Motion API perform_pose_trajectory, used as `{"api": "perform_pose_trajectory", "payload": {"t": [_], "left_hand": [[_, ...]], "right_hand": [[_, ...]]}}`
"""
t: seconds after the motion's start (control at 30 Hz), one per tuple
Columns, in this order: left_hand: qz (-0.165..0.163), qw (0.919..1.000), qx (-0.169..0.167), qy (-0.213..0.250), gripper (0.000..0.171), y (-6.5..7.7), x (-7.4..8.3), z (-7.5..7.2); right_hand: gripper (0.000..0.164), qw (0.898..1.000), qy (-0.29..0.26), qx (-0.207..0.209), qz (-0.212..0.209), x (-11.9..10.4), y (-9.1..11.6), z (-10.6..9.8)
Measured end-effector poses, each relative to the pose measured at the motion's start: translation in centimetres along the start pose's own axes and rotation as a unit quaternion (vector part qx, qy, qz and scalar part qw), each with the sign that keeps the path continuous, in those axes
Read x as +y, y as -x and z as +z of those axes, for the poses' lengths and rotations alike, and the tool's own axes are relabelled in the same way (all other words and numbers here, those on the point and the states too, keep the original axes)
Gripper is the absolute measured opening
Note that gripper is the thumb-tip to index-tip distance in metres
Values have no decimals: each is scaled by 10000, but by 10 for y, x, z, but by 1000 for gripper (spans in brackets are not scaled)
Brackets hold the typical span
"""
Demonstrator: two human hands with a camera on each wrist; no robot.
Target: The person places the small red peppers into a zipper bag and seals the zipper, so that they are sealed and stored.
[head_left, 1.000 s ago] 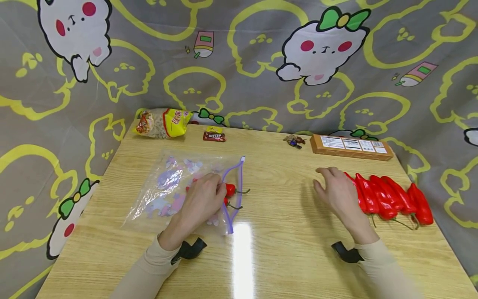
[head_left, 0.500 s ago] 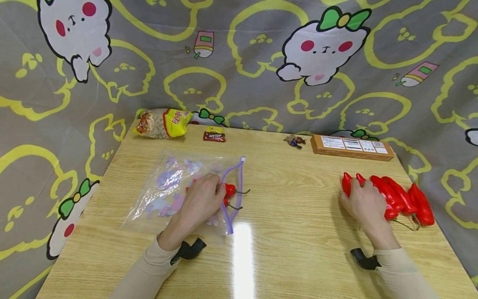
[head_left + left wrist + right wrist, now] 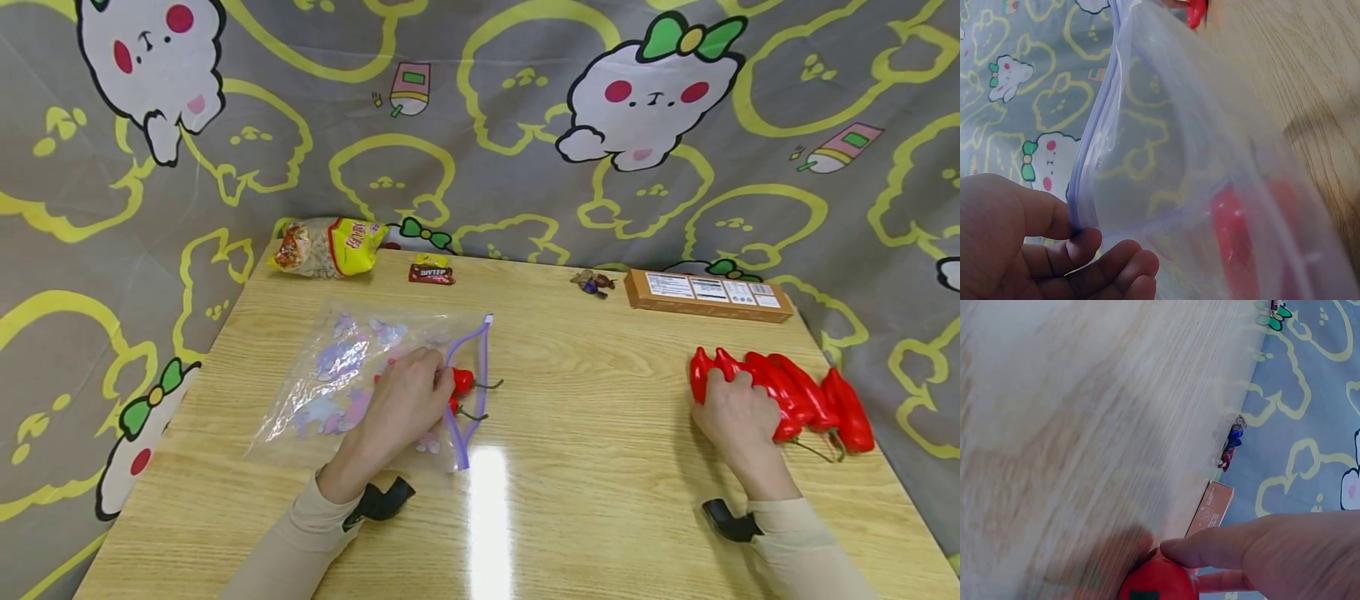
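A clear zip bag (image 3: 288, 421) with a pastel pattern and purple zip edge lies left of centre, its mouth facing right. My left hand (image 3: 401, 404) pinches the rim of that mouth, thumb against fingers, as the left wrist view shows. Red toy-like peppers (image 3: 463, 382) sit inside the bag, their stems poking out. At the right, a row of glossy red peppers (image 3: 849, 412) lies on the table. My right hand (image 3: 738, 417) grips a red pepper (image 3: 1161, 581) at the row's left end, thumb on one side and fingers on the other; the hand hides part of the row.
Along the back of the wooden table (image 3: 570, 500) stand a yellow snack bag (image 3: 326, 247), a small red-wrapped bar (image 3: 431, 274), some small dark trinkets (image 3: 592, 283) and a long brown box (image 3: 708, 296). A patterned curtain (image 3: 510, 125) hangs close behind.
My right hand has moved right, onto the left end of the pepper row, and closed round a pepper there. The left hand and the bag have stayed in place.
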State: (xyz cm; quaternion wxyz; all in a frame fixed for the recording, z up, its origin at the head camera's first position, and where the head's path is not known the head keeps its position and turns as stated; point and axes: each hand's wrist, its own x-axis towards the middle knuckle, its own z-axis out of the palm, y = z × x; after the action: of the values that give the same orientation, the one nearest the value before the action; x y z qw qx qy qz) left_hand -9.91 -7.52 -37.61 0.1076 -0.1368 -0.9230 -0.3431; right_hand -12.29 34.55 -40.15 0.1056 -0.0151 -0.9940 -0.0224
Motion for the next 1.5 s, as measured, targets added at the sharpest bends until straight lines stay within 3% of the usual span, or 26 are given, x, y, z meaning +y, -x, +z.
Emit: {"api": "perform_pose_trajectory", "payload": {"t": [0.27,0.47,0.53,0.6,0.7,0.83,1.07,1.27,1.5], "left_hand": [[17,10000,9,-30,22,0,0,-1],[-7,10000,-1,-80,22,0,1,-1],[-22,10000,-12,-81,23,0,2,-1],[-28,10000,-28,-91,23,0,2,-1],[-51,9999,-52,-88,23,0,2,-1],[-64,9999,-51,-94,22,0,3,-1],[-23,9999,-17,-99,23,0,3,-1],[-1,9998,62,-171,23,0,3,0],[47,9998,102,-192,20,0,2,0]], "right_hand": [[18,9989,-116,-421,150,0,-1,-3],[36,9992,-373,37,-164,-5,-6,-5],[43,9975,-667,8,-246,-15,-10,-11],[48,9925,-1155,-274,-302,-30,-13,-21],[51,9767,-2008,-569,-495,-58,-16,-34],[47,9542,-2716,-396,-1191,-96,-16,-44],[37,9324,-2857,-196,-2207,-149,-13,-41],[32,9282,-2612,-186,-2643,-178,-17,-32],[32,9219,-2537,-70,-2929,-192,-19,-24]]}}
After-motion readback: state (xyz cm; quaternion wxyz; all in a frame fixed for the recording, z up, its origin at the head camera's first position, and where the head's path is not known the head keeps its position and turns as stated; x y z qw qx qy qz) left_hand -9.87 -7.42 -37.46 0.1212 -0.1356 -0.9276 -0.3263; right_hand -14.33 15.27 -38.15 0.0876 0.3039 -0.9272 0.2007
